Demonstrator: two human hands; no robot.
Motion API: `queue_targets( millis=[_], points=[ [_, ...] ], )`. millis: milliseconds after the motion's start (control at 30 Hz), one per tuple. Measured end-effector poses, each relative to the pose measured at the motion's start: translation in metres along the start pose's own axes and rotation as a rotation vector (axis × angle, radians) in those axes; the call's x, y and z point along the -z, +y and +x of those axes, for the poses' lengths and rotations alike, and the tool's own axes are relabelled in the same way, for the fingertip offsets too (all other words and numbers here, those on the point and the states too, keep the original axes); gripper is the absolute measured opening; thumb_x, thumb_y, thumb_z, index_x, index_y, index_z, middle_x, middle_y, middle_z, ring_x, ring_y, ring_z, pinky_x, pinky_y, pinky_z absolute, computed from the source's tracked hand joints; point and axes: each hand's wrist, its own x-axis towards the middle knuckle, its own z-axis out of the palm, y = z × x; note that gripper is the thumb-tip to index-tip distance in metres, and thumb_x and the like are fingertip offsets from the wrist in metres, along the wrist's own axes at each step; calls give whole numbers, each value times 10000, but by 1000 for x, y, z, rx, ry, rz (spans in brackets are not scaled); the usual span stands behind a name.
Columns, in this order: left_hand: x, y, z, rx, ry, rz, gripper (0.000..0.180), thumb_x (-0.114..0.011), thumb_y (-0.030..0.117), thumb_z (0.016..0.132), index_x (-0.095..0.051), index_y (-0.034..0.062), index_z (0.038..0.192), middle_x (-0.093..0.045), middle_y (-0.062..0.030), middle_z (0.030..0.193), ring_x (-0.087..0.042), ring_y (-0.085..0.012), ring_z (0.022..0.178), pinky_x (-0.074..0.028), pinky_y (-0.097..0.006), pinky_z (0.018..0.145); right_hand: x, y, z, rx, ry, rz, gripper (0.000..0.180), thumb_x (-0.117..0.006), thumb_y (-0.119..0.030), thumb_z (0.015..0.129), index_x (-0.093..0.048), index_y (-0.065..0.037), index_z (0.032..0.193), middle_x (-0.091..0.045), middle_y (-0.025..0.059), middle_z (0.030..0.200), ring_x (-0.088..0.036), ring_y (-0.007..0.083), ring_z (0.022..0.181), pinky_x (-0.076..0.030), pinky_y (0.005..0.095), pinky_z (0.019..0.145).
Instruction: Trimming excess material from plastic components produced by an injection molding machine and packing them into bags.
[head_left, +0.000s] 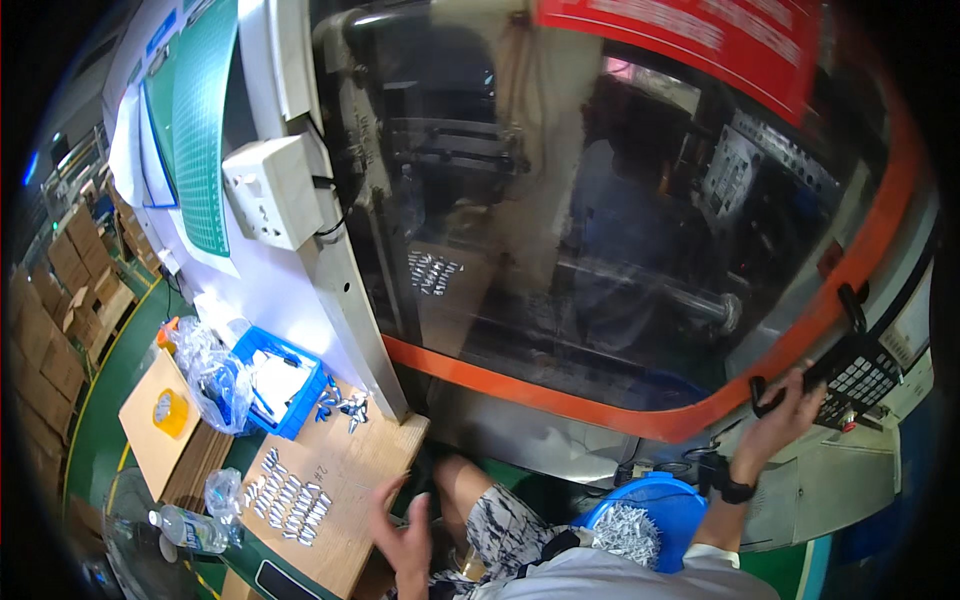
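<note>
**Right hand on the door handle, left hand open over the bench**

The machine's sliding door (640,250), a big window framed in orange, fills the view; every place below is told from it. At its lower right corner sits a black handle (765,395), and the right hand (785,405) is raised to it with fingers curled round it, beside a grey keypad panel (860,375). Below the door's lower left corner lies the wooden bench (350,470), carrying rows of small silvery parts (290,495) and a blue tray (280,380). The left hand (405,540) hangs open over the bench's near edge, empty, the parts just to its left. Glare hides the door's interior; the blue basin (650,510) under it is half covered.
</note>
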Motion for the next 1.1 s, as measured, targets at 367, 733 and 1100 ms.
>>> queue_targets(
  millis=[367, 733, 1100],
  points=[
    [-140, 226, 109, -541, -824, -646, 474, -729, 195, 837, -528, -2, 1219, -625, -130, 1112, -611, -211, 1024, -475, -308, 878, -7, -10, -27, 7, -701, 120, 438, -544, -39, 893, -476, 35, 1319, -621, 141, 1140, -597, 195, 1046, -436, 329, 952],
    [-139, 215, 158, -148, -624, -732, 338, -650, 375, 902, -598, 46, 955, -490, 10, 599, -475, -65, 490, -361, -200, 459, 36, -16, 79, 169, -583, -293, 297, -518, -134, 950, -604, 0, 1202, -664, 123, 1039, -631, 157, 886, -488, 301, 863],
    [-107, 186, 212, -200, -262, -617, 328, -454, 360, 1000, -504, 94, 815, -378, 34, 548, -330, -71, 461, -284, -228, 481, -18, -22, 156, 287, -696, -356, 336, -486, -259, 992, -618, -59, 1228, -664, 50, 1083, -619, 108, 907, -459, 249, 878]
  ],
)
